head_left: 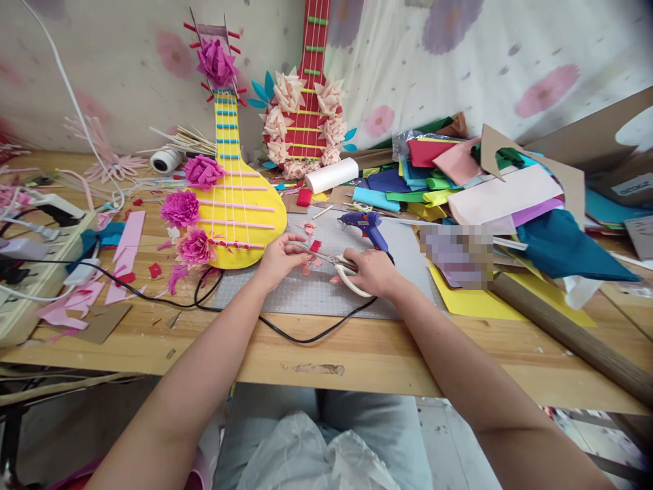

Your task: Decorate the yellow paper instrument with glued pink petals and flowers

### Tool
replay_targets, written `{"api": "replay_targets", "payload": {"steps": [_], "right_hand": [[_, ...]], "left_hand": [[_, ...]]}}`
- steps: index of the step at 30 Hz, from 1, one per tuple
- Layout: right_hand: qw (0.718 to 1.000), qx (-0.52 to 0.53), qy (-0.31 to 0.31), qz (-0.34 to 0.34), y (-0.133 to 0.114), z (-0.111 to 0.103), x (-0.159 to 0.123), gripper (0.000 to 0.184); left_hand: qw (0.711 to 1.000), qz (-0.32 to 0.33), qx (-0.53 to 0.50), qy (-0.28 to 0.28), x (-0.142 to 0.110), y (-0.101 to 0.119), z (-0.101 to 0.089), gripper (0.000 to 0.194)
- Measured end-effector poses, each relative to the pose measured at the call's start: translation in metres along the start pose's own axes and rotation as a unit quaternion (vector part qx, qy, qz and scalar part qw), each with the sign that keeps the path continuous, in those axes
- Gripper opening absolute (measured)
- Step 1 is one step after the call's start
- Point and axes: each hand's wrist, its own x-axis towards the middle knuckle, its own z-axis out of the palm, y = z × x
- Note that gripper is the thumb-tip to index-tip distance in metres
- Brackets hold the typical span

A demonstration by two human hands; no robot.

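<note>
My right hand (376,271) grips a pair of scissors (356,286) with white handles, its blades pointing left. The fingers of my left hand (280,261) pinch together by the blade tips; what lies between them is too small to make out. Small pink and red paper scraps (306,227) lie on the grey cutting mat (408,262) around the blades. Just beyond my right hand rests a blue glue gun (371,230). Left of my left hand is a yellow paper lute (239,221) with pink strips, strings and magenta paper flowers.
A red instrument (306,126) with pale flowers leans against the curtain. Coloured paper (500,194) is heaped at the right, near a brown tube (561,333). At the left lie a power strip (45,286) and pink strips. A black cable (306,340) loops along the front.
</note>
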Motion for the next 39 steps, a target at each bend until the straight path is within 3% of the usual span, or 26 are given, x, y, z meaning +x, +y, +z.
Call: {"api": "replay_targets", "payload": {"steps": [6, 18, 39], "right_hand": [[1.000, 0.013, -0.001, -0.020, -0.0005, 0.0017, -0.0006, 0.053], [1.000, 0.004, 0.004, -0.012, 0.0000, 0.0043, 0.0010, 0.051], [1.000, 0.007, 0.015, -0.013, -0.0006, 0.0037, -0.0002, 0.053]], "left_hand": [[1.000, 0.005, -0.006, 0.018, 0.0008, -0.0008, -0.0007, 0.046], [1.000, 0.018, 0.011, -0.017, -0.0009, -0.0012, -0.0007, 0.045], [1.000, 0.011, 0.008, -0.016, -0.0014, 0.0007, 0.0009, 0.044]]}}
